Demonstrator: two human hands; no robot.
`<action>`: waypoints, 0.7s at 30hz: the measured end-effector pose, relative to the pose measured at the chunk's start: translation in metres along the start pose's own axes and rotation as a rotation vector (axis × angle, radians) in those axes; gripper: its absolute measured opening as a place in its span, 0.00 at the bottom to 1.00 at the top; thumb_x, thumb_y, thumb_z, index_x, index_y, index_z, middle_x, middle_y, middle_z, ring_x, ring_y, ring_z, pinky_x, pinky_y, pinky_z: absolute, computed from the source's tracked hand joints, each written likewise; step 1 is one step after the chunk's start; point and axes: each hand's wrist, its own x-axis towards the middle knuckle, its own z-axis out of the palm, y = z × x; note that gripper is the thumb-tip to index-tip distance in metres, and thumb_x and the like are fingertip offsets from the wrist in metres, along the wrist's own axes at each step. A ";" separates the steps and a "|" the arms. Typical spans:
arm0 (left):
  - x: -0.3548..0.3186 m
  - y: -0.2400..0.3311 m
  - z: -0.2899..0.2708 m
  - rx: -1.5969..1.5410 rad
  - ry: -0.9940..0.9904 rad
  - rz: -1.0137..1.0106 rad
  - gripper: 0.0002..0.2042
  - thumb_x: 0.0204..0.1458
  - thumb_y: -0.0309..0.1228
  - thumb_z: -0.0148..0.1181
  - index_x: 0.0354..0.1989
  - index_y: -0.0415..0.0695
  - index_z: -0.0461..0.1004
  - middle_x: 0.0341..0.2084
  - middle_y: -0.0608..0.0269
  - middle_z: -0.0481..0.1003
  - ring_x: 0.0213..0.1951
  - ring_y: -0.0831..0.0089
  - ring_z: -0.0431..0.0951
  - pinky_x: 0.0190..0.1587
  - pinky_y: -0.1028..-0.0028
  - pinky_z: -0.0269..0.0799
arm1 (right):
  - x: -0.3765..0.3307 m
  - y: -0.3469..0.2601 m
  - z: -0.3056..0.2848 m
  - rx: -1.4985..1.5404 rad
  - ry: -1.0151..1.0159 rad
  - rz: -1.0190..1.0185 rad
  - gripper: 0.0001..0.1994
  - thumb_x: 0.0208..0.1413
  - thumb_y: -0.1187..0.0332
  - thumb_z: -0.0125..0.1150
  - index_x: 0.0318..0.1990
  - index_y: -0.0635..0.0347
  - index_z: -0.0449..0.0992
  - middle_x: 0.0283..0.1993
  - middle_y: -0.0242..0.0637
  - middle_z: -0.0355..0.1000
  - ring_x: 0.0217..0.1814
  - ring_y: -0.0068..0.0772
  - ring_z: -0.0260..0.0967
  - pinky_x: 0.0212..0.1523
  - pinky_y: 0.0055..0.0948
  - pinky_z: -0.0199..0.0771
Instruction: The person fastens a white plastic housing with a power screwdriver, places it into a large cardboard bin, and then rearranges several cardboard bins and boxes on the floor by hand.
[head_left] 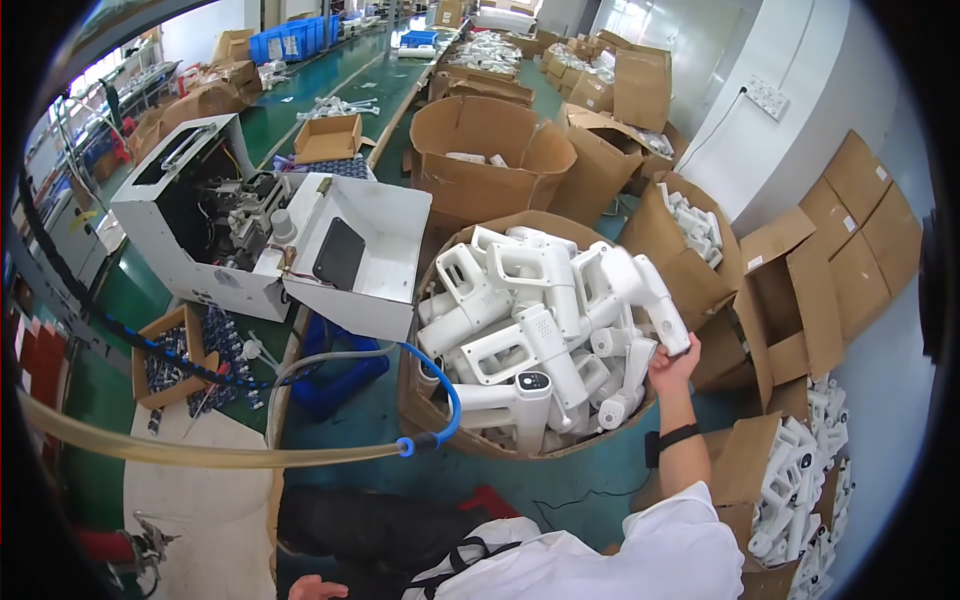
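Observation:
Out to the right, my right hand [673, 366] is closed on the lower end of a white plastic housing with a loop handle [650, 295]. The housing is tilted over the right rim of a big round-sided cardboard box [425, 410]. Inside that box lie many similar white housings [535, 345], heaped at all angles; one near the front has a small dark panel. Only a small part of my left hand [318, 588] shows at the lower edge, beside my dark-clad leg; its fingers are mostly cut off.
An opened white machine [215, 225] stands on the green bench at left. A blue-ended hose [250, 455] crosses in front of the box. Small parts fill a cardboard tray [165, 355]. More cartons of white parts [755, 500] stand at right, near a white pillar [800, 110].

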 end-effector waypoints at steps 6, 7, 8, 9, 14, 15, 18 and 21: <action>0.004 0.001 0.013 0.039 0.014 -0.025 0.31 0.52 0.41 0.59 0.59 0.34 0.59 0.52 0.45 0.67 0.44 0.60 0.75 0.45 0.66 0.71 | 0.072 0.025 0.014 0.165 0.280 -0.071 0.27 0.51 0.40 0.44 0.39 0.57 0.69 0.22 0.33 0.65 0.15 0.22 0.55 0.14 0.18 0.55; 0.005 0.002 0.015 0.044 0.016 -0.028 0.31 0.52 0.41 0.59 0.59 0.34 0.59 0.52 0.45 0.67 0.44 0.60 0.75 0.45 0.66 0.71 | 0.079 0.029 0.018 0.158 0.313 -0.036 0.27 0.51 0.40 0.44 0.40 0.57 0.69 0.23 0.33 0.66 0.16 0.22 0.57 0.14 0.18 0.56; 0.007 0.002 0.018 0.053 0.020 -0.030 0.30 0.52 0.41 0.59 0.59 0.34 0.59 0.52 0.45 0.67 0.44 0.60 0.75 0.45 0.66 0.71 | 0.083 0.031 0.020 0.051 0.312 0.011 0.27 0.52 0.41 0.46 0.39 0.59 0.69 0.24 0.34 0.67 0.17 0.22 0.59 0.14 0.18 0.58; 0.009 0.004 0.020 0.063 0.022 -0.030 0.30 0.52 0.41 0.58 0.58 0.34 0.60 0.52 0.45 0.67 0.44 0.60 0.75 0.45 0.67 0.71 | 0.091 0.030 0.016 0.053 0.315 0.014 0.27 0.52 0.41 0.46 0.39 0.59 0.69 0.24 0.34 0.67 0.17 0.22 0.59 0.14 0.18 0.58; 0.012 -0.005 0.023 0.063 0.027 -0.018 0.30 0.53 0.40 0.58 0.59 0.35 0.59 0.52 0.45 0.67 0.44 0.59 0.75 0.46 0.66 0.71 | 0.105 0.027 0.008 -0.266 0.444 0.106 0.22 0.52 0.46 0.52 0.37 0.58 0.69 0.20 0.31 0.65 0.14 0.19 0.56 0.13 0.18 0.57; 0.011 -0.006 0.023 0.065 0.023 -0.015 0.29 0.54 0.39 0.57 0.60 0.35 0.59 0.53 0.45 0.67 0.44 0.59 0.75 0.46 0.66 0.70 | 0.100 0.028 0.008 -0.360 0.469 0.025 0.21 0.52 0.47 0.53 0.36 0.58 0.68 0.20 0.30 0.64 0.13 0.19 0.55 0.13 0.18 0.56; 0.008 -0.011 0.015 0.094 0.027 0.039 0.27 0.55 0.37 0.55 0.60 0.36 0.58 0.53 0.46 0.67 0.44 0.60 0.75 0.45 0.66 0.71 | 0.056 0.032 0.043 -0.373 0.384 -0.004 0.14 0.52 0.56 0.55 0.36 0.58 0.69 0.17 0.29 0.62 0.12 0.18 0.53 0.10 0.20 0.52; 0.004 -0.022 0.002 0.140 0.114 0.137 0.24 0.57 0.35 0.53 0.59 0.36 0.60 0.49 0.46 0.70 0.42 0.61 0.75 0.44 0.67 0.72 | 0.014 0.032 0.067 -0.477 0.122 -0.001 0.10 0.53 0.61 0.55 0.34 0.59 0.70 0.13 0.27 0.58 0.10 0.18 0.50 0.10 0.21 0.49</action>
